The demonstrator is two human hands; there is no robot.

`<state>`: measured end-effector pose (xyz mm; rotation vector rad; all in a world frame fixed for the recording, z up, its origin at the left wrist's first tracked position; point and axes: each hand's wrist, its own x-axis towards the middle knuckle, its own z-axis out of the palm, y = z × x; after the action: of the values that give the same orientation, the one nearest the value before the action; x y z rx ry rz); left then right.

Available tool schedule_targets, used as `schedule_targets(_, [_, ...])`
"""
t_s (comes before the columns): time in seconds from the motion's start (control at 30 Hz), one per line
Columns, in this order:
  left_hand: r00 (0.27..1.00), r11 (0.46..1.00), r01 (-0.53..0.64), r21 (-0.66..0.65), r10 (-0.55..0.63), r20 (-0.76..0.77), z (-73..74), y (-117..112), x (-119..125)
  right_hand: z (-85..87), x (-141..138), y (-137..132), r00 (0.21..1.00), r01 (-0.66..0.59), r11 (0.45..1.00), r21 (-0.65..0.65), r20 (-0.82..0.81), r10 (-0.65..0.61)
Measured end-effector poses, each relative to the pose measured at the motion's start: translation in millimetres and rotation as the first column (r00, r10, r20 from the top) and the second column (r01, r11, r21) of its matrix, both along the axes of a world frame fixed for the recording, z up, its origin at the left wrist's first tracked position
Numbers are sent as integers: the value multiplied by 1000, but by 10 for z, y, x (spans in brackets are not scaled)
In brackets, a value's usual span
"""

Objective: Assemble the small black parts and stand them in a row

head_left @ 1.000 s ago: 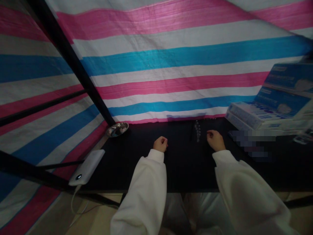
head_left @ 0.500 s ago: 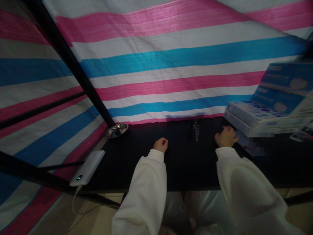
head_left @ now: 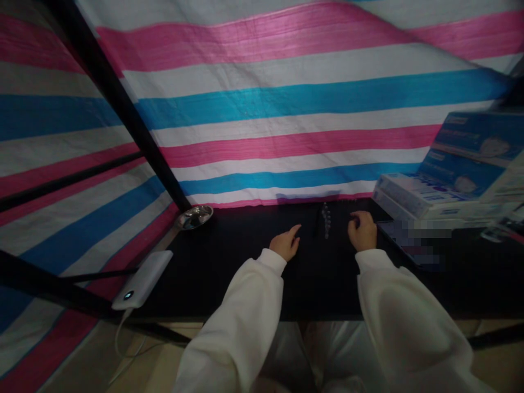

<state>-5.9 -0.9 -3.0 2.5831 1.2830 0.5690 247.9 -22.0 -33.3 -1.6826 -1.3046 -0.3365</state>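
My left hand is over the black table, its index finger stretched out to the right and its thumb apart. It holds nothing that I can see. To its right lies a row of small clear beads or balls, too small and dim to name surely. A thin dark stick-like thing lies just left of that row. My right hand is on the other side, fingers bent and thumb apart, with a gap between them and nothing visible inside. Neither hand touches the clear row.
A phone-like dark slab lies right of my right hand. White and blue boxes are stacked behind it. At the far left stand a shiny metal bowl and a white power bank with a cable. Striped sheeting hangs behind the table.
My left hand has moved right, towards the clear row, and its index finger has stretched out from a curled hand. My right hand has moved left, away from the phone-like slab.
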Motion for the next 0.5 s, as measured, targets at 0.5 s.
schedule_targets(0.5, [954,993,-17,118,51,-294,32,27,566,160,-347,-131,989,-108,976,-189,74,124])
